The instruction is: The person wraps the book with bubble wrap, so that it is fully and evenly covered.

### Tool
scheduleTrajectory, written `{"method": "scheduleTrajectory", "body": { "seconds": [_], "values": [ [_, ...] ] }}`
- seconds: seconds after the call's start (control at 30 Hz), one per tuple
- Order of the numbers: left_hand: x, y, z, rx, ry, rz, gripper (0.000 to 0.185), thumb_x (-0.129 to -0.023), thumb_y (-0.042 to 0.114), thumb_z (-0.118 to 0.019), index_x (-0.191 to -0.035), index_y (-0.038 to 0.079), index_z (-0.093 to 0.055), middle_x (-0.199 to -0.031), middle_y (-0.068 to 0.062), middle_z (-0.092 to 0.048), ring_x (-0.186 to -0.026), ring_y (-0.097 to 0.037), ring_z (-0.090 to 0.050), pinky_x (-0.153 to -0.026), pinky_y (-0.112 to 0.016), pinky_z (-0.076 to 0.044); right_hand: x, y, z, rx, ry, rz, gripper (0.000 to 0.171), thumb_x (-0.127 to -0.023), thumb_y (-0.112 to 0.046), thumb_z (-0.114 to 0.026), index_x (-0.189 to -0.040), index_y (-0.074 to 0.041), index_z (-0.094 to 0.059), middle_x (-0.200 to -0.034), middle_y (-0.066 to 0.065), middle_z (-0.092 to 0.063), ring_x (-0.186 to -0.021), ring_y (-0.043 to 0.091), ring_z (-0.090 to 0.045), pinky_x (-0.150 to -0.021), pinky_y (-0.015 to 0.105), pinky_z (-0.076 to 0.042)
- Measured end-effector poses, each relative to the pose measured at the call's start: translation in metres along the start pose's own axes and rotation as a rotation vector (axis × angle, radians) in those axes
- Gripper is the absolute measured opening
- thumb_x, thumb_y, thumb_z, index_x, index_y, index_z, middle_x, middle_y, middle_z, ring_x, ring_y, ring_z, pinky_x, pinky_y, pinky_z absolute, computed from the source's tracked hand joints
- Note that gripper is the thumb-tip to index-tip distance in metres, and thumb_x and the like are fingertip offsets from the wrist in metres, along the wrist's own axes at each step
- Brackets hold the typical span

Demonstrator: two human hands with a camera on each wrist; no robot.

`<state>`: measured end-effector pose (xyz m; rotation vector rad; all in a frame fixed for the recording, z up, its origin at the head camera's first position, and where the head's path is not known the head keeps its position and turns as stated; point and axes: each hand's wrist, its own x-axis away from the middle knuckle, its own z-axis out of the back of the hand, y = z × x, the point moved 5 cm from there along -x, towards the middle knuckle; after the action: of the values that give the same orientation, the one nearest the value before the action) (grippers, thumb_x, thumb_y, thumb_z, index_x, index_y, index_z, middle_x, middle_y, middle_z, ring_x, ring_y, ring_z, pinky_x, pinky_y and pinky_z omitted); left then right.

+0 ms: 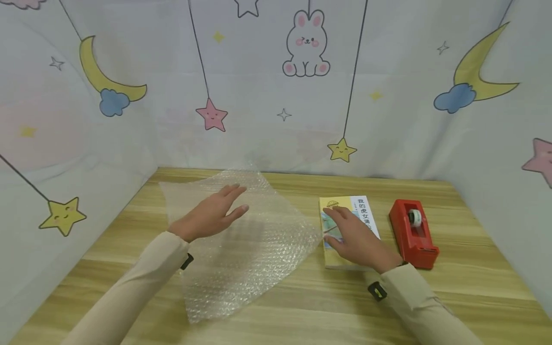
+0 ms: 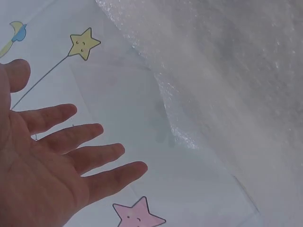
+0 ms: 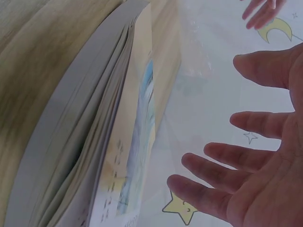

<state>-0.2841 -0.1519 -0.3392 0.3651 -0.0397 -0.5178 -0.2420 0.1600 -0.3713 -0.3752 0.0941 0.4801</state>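
Under the left hand point(image 1: 211, 214), flat and fingers straight, lies the bubble wrap point(image 1: 241, 239), seemingly kept spread out. Right hand point(image 1: 355, 239), fingers straight, gripping nothing, hovers over the book point(image 1: 364, 211); tape dispenser point(image 1: 413, 233) stands just beyond it.

bubble wrap point(image 1: 246, 239) left | book point(image 1: 345, 225) middle | tape dispenser point(image 1: 413, 232) right, on table point(image 1: 474, 287)

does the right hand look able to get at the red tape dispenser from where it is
Probably yes. The right hand hovers open over the yellow-covered book, and the red tape dispenser sits just beside the book on the wooden table, with nothing between them.
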Motion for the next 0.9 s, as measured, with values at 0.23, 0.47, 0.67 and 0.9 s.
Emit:
{"method": "scheduleTrajectory", "body": {
  "seconds": [0.23,0.47,0.67,0.9],
  "values": [
    [-0.018,0.018,-0.010,-0.014,-0.032,-0.052,0.064,-0.106,0.044,-0.044,-0.156,0.007,-0.032,-0.162,-0.019,-0.035,-0.149,-0.039,-0.037,-0.118,-0.057,-0.035,0.007,0.007,0.003,0.033,-0.019,-0.068,0.065,-0.093,-0.025,-0.071,-0.148,-0.002,-0.044,-0.148,0.027,-0.047,-0.133,0.045,-0.051,-0.107,0.061,-0.045],
    [-0.038,0.027,-0.018,0.024,-0.051,-0.078,0.059,-0.107,0.042,-0.043,-0.154,0.007,-0.037,-0.158,-0.016,-0.042,-0.148,-0.034,-0.040,-0.120,-0.052,-0.034,0.014,0.017,0.006,0.046,-0.019,-0.113,0.066,-0.091,-0.025,-0.074,-0.146,-0.003,-0.047,-0.148,0.027,-0.048,-0.134,0.046,-0.050,-0.106,0.061,-0.046],
    [-0.053,0.035,-0.020,0.069,-0.055,-0.089,0.059,-0.107,0.042,-0.043,-0.153,0.006,-0.038,-0.157,-0.015,-0.044,-0.147,-0.033,-0.041,-0.120,-0.051,-0.034,0.021,0.024,0.010,0.045,-0.033,-0.146,0.068,-0.090,-0.026,-0.074,-0.147,-0.003,-0.046,-0.149,0.028,-0.046,-0.134,0.047,-0.049,-0.105,0.063,-0.046],
    [-0.070,0.040,-0.024,0.121,-0.061,-0.086,0.058,-0.108,0.042,-0.040,-0.153,0.007,-0.038,-0.157,-0.013,-0.044,-0.147,-0.032,-0.041,-0.120,-0.051,-0.035,0.028,0.032,0.013,0.052,-0.026,-0.165,0.065,-0.090,-0.027,-0.073,-0.145,-0.003,-0.048,-0.148,0.028,-0.047,-0.134,0.048,-0.049,-0.104,0.064,-0.046]
  ]
}}
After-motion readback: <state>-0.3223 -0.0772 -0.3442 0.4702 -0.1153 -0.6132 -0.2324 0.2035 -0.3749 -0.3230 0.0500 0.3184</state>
